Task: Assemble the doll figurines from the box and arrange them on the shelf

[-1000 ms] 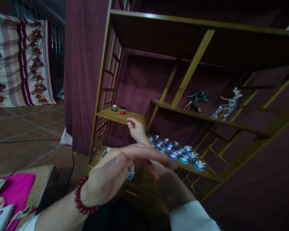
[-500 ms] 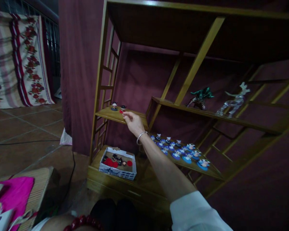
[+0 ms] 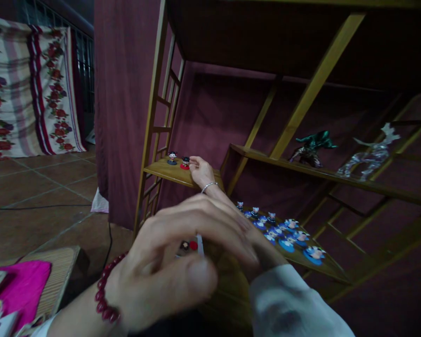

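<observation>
My right hand reaches out to the small wooden shelf. Its bent fingers close at the right side of a small black-haired figurine on a red base. Left of that stands another figurine on a dark base. Close to the camera is my left hand, with a dark red bead bracelet. Its fingers curve away from the thumb with a wide gap, nothing held, and overlap my right forearm in view. Behind it, a box is mostly hidden; a figurine and a red disc show through the gap.
Several blue-based figurines stand on a lower shelf to the right. Above them are a green statue and a clear deer-like statue. A pink cloth lies on a low table at left. A cable runs along the floor.
My left hand has risen from the bottom edge into the foreground, covering most of the box. My right hand has shifted to the red-based figurine's right side. The view has moved slightly.
</observation>
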Tool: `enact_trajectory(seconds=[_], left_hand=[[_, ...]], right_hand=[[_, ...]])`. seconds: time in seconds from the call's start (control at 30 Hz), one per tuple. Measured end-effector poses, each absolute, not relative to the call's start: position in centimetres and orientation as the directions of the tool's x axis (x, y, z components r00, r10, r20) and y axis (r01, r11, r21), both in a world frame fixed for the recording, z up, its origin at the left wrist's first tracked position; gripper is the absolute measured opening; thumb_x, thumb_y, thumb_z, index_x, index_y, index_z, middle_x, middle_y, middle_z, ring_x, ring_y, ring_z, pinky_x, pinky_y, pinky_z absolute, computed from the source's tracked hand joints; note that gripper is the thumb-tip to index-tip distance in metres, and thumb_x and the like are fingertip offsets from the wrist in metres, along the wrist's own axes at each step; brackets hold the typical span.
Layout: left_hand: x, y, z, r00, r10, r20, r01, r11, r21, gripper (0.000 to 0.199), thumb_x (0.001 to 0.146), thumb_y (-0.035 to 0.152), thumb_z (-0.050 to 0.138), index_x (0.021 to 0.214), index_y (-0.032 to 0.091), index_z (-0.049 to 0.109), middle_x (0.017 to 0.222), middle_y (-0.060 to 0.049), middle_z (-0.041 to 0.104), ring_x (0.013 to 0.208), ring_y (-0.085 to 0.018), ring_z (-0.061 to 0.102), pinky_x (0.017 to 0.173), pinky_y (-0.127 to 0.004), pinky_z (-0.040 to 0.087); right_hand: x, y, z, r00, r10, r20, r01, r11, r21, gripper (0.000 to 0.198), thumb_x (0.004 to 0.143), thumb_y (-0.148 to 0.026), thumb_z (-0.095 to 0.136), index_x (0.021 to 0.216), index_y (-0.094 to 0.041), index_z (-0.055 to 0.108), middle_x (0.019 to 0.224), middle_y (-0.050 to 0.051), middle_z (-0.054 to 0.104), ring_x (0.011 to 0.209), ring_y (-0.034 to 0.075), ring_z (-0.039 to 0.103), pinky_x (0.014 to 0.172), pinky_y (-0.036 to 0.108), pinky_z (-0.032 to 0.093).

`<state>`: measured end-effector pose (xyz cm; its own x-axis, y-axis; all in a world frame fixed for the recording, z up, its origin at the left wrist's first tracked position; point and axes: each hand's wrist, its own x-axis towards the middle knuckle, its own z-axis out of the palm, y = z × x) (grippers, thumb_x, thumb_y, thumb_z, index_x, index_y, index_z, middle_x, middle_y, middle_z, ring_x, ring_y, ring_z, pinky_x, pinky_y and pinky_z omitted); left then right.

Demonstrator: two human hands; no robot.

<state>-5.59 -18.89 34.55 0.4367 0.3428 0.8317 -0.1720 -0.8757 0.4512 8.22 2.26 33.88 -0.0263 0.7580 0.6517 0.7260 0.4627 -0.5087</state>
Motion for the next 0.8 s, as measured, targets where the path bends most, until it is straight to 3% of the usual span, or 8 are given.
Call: enact_trajectory(seconds=[0.07, 0.13, 0.23, 0.37, 0.5, 0.8], left_hand=[[-5.5, -16.1, 34.0, 0.397, 0.4, 0.826, 0.16, -0.917, 0.366, 0.033, 0.087, 0.035, 0.032, 0.098, 0.019, 0.058, 0.109, -0.008, 0.058, 0.111, -0.022, 0.046, 0.095, -0.041, 0.034], [-5.4, -12.3, 33.1, 0.377, 0.498, 0.781, 0.503, -0.818, 0.278, 0.035, 0.086, 0.035, 0.033, 0.107, 0.016, 0.055, 0.121, -0.009, 0.051, 0.122, -0.023, 0.033, 0.102, -0.043, 0.026], [-5.3, -6.7, 32.0, 0.404, 0.601, 0.69, 0.748, -0.651, 0.129, 0.044, 0.088, 0.036, 0.026, 0.118, 0.012, 0.047, 0.132, -0.01, 0.04, 0.129, -0.023, 0.02, 0.104, -0.043, 0.019], [-4.9, -1.7, 32.0, 0.475, 0.728, 0.495, 0.821, -0.569, 0.05, 0.053, 0.088, 0.041, 0.018, 0.13, 0.013, 0.035, 0.14, -0.008, 0.028, 0.13, -0.02, 0.018, 0.105, -0.039, 0.017], [-4.4, 1.2, 32.7, 0.487, 0.801, 0.347, 0.839, -0.54, 0.067, 0.057, 0.087, 0.043, 0.013, 0.131, 0.013, 0.032, 0.14, -0.008, 0.027, 0.129, -0.018, 0.022, 0.104, -0.039, 0.017], [-4.0, 4.1, 32.4, 0.502, 0.822, 0.27, 0.851, -0.525, 0.018, 0.056, 0.085, 0.047, 0.011, 0.128, 0.023, 0.037, 0.14, -0.003, 0.028, 0.126, -0.02, 0.028, 0.099, -0.043, 0.023]], right_hand=[[8.4, 3.2, 34.0, -0.007, 0.76, 0.65, 0.772, 0.418, -0.48, 0.034, 0.074, -0.013, 0.047, 0.107, -0.016, 0.055, 0.102, 0.006, 0.064, 0.091, 0.014, 0.06, 0.087, 0.027, 0.044], [8.5, 4.2, 34.1, 0.005, 0.763, 0.647, 0.803, 0.382, -0.457, 0.036, 0.074, -0.015, 0.049, 0.11, -0.017, 0.053, 0.105, 0.006, 0.062, 0.092, 0.016, 0.059, 0.087, 0.029, 0.044], [8.8, 5.6, 34.3, 0.006, 0.783, 0.622, 0.814, 0.358, -0.457, 0.041, 0.073, -0.018, 0.052, 0.114, -0.017, 0.05, 0.111, 0.008, 0.059, 0.096, 0.016, 0.057, 0.089, 0.03, 0.043], [9.1, 7.5, 34.0, -0.027, 0.819, 0.574, 0.794, 0.367, -0.485, 0.047, 0.072, -0.023, 0.057, 0.117, -0.016, 0.047, 0.112, 0.008, 0.059, 0.099, 0.016, 0.056, 0.09, 0.029, 0.042], [9.2, 9.2, 33.4, -0.047, 0.839, 0.543, 0.766, 0.379, -0.519, 0.051, 0.068, -0.025, 0.061, 0.117, -0.019, 0.048, 0.105, 0.005, 0.062, 0.097, 0.015, 0.057, 0.088, 0.029, 0.043], [8.6, 10.4, 33.3, -0.003, 0.841, 0.541, 0.752, 0.359, -0.553, 0.044, 0.066, -0.025, 0.063, 0.109, -0.019, 0.056, 0.087, 0.002, 0.065, 0.08, 0.012, 0.058, 0.078, 0.025, 0.046]])
